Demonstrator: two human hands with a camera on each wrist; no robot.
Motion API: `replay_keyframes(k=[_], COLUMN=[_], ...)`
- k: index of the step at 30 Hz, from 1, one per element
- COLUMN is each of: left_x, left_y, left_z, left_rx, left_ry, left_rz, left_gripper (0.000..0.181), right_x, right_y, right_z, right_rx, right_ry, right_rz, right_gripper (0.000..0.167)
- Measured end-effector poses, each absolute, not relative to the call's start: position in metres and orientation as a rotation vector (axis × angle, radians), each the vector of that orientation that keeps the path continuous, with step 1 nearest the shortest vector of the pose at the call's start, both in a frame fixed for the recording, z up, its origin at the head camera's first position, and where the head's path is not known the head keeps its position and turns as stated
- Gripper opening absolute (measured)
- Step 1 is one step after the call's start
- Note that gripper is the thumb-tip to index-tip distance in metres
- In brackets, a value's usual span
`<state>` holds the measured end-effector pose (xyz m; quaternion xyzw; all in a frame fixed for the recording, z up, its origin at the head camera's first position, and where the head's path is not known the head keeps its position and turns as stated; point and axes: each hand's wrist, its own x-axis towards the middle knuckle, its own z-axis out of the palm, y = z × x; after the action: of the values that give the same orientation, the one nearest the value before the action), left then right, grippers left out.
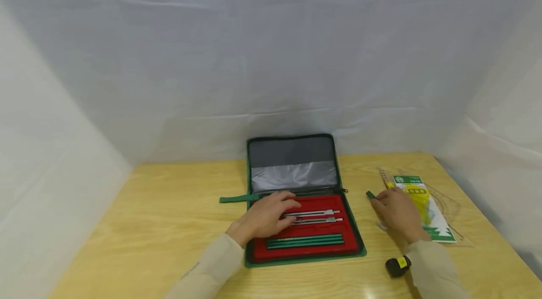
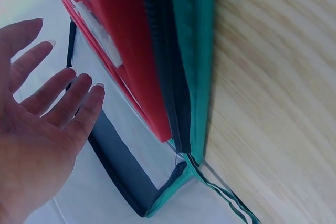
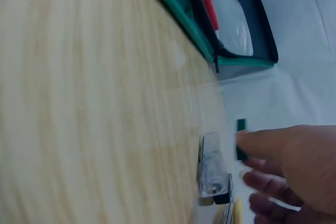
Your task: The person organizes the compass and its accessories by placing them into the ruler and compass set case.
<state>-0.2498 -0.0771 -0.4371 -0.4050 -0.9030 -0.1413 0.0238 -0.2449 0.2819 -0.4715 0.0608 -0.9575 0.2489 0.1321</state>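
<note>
A zip case (image 1: 306, 263), green outside with a red moulded tray (image 1: 305, 202), lies unfolded on the table. Over its left part hovers or rests my left hand (image 1: 267, 214), fingers loosely spread; the left wrist view shows nothing in the palm. Two silver compass-like instruments (image 1: 326, 213) sit in the tray beside the fingertips, partly hidden by them. Several green pencils (image 1: 305, 241) lie in a lower slot. To the right of the case, my right hand (image 1: 398, 209) pinches a small dark-green block (image 3: 241, 153) between thumb and fingers.
Under and beyond the right hand lie a green-and-white packet (image 1: 440, 223) with yellow contents and clear set squares (image 1: 450, 205). A small clear piece (image 3: 212, 163) and a black object with a yellow label (image 1: 397, 268) are nearer. The case's green strap (image 1: 233, 199) extends left.
</note>
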Motion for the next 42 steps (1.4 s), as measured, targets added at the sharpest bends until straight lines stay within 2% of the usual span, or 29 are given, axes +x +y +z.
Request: replay_keyframes(k=[5,13,29,35,42], left_x=[-0.251,-0.248,-0.243,-0.24,-0.238], left_y=[-0.084,-0.099,-0.113,-0.116,-0.117], left_z=[-0.438,-0.439,-0.438,-0.439,-0.44], left_rx=[-1.217,-1.148,-1.096,-1.089,-1.06], left_ry=[-2.816,-2.843,-2.824,-2.808,-2.846], left_rz=[-0.437,-0.442,-0.471,-0.49,-0.47], left_gripper=[0.035,0.035,0.034,0.031,0.031], right_x=[-0.246,-0.248,-0.252,-0.249,-0.247], right_y=[0.273,0.252,0.201,0.181,0.163], right_z=[-0.466,-0.456,-0.446,-0.445,-0.446], right_rx=[0.204,0.281,0.715,0.889,0.931], right_ry=[-2.735,-2.793,-2.912,-2.94,-2.957], right_rz=[0.795,0.84,0.813,0.827,0.785], right_gripper=[0.028,0.025,0.009,0.012,0.011])
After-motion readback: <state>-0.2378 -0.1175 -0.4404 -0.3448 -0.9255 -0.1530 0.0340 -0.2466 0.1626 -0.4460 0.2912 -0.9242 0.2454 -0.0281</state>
